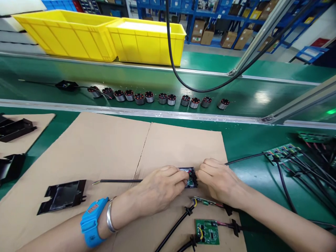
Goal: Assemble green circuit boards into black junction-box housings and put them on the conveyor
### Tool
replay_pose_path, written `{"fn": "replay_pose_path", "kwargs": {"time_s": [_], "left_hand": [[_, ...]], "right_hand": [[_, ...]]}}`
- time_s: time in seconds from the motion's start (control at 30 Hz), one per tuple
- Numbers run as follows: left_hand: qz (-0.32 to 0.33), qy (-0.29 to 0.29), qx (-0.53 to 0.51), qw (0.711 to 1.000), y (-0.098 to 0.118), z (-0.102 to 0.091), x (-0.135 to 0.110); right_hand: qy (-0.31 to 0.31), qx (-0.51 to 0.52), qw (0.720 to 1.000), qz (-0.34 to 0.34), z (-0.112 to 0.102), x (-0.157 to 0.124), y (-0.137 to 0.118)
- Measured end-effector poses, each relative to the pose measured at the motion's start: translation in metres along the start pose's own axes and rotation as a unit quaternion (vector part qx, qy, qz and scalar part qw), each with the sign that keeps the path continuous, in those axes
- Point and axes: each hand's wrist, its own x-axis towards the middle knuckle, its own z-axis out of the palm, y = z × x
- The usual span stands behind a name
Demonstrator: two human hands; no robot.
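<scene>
Workbench: through the head camera I see a green workbench (244, 140) running the width of the view, an aluminium rail along its far side.
Sheet: brown cardboard sheet (115, 147) lies on it, creased from front to back.
Bins: two yellow bins (149, 45) stand side by side beyond the rail.
Left hand: my left hand (161, 189) grips the left end of a small black housing (194, 180), fingers bent over it.
Right hand: my right hand (220, 178) is curled at the housing's right end; I cannot tell what its fingertips pinch.
Wired boards: a cluster of wired circuit boards (283, 153) with black cables lies at the right.
Cover: flat black cover (63, 196), left on the cardboard.
Wristband: blue wristband (94, 222) on my left wrist, beside a silver bangle (110, 215).
Square board: green square board (207, 231), cabled both sides, lies near me.
Housing's place: over the cardboard, between my hands, a green board inside.
Narrow board: a board seen edge-on (206, 202), just nearer than the housing.
Stators: twelve motor stators (140, 99) in a loose row beyond the near rail.
</scene>
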Motion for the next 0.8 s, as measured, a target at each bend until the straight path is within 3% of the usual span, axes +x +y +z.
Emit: {"fn": "replay_pose_path", "kwargs": {"time_s": [0.3,0.53,0.7,0.8], "left_hand": [[0.01,-0.019,0.005,1.0,-0.001,0.003,-0.002],[0.036,0.022,0.0,0.999,0.0,0.003,0.0],[0.024,-0.005,-0.013,1.0,0.002,0.001,0.003],[0.012,-0.016,-0.024,1.0,0.002,0.0,0.002]], "right_hand": [[-0.01,-0.046,0.998,-0.03,0.0,-0.004,0.001],[-0.025,-0.085,0.994,-0.069,0.007,-0.013,0.005],[-0.052,-0.096,0.992,-0.067,0.01,-0.016,0.006],[-0.076,-0.03,0.996,-0.015,0.006,-0.012,0.006]]}}
